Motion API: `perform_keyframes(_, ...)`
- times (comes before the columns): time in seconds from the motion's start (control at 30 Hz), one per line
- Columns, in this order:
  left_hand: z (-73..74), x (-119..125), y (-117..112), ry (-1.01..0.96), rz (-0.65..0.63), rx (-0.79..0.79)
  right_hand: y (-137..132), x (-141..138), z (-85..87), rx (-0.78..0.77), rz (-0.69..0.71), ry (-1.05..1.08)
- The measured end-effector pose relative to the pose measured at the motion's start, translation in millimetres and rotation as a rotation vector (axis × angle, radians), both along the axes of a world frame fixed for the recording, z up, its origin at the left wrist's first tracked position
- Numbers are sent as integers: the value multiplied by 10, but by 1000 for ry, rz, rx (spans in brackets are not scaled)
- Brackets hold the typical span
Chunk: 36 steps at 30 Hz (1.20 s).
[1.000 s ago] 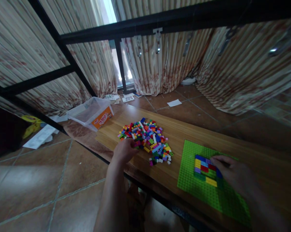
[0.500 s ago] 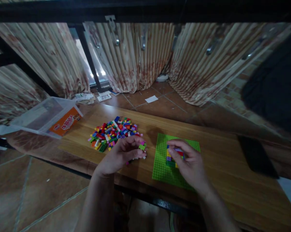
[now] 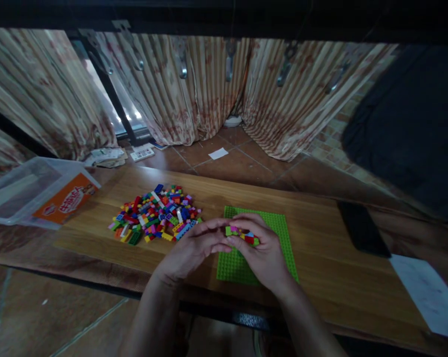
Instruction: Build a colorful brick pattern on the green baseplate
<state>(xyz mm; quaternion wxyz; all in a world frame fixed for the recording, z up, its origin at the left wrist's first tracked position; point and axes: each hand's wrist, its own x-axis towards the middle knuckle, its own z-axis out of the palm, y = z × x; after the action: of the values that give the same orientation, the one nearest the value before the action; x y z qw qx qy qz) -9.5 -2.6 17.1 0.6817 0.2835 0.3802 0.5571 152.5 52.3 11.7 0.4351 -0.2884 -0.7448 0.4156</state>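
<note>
A: Where do the hands sit against the green baseplate [image 3: 281, 233]?

B: Both meet over its near-left part. The left hand [image 3: 194, 248] comes in from the pile side, fingers curled close, tips meeting the right hand's. The right hand [image 3: 263, 255] lies on the plate, fingers narrow around a small block of built bricks [image 3: 242, 234] showing red, yellow, green and pink. Whether the left pinches a loose brick of its own, I cannot tell; the fingertips cover it

A: And the loose stock?

B: The brick pile [image 3: 155, 215] lies on the wooden table [image 3: 320, 258] just left of the baseplate, not touching it

A: How would you do this bit well?

B: My judgement: keep the right hand steadying the built block, line the studs up square before pressing, and push straight down so the plate doesn't slide

A: Any writing?

B: A clear plastic box [image 3: 30, 191], well left of the baseplate beyond the pile, carries an orange label with white lettering, too blurred to read. A dark phone [image 3: 363, 229] lies right of the baseplate, with a white sheet [image 3: 428, 295] further right. Papers [image 3: 142, 153] on the floor beyond the table show print, also unreadable
</note>
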Motion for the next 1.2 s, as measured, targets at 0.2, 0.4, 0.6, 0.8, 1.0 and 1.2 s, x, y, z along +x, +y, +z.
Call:
perform_keyframes(0.2, -34, 9, 33, 128, 61, -96, -11, -14, -21, 54, 8, -115)
perform_keyframes(0.4, -15, 9, 16, 111, 18, -96, 4, -62, -106, 35, 23, -98)
perform_keyframes(0.6, -11, -29, -8, 12, 79, -87, -14, -177, -112, -25, 13, -24)
perform_keyframes(0.8, -18, -95, -22, -132, 151, -103, -59, -322, -163, -94, -33, 99)
perform_keyframes(1.0, 0, -171, -54, -192, 222, -124, -99, -500, -211, -149, -103, 187)
perform_keyframes(1.2, -30, -228, -76, -211, 250, -123, -142, -628, -246, -150, -130, 215)
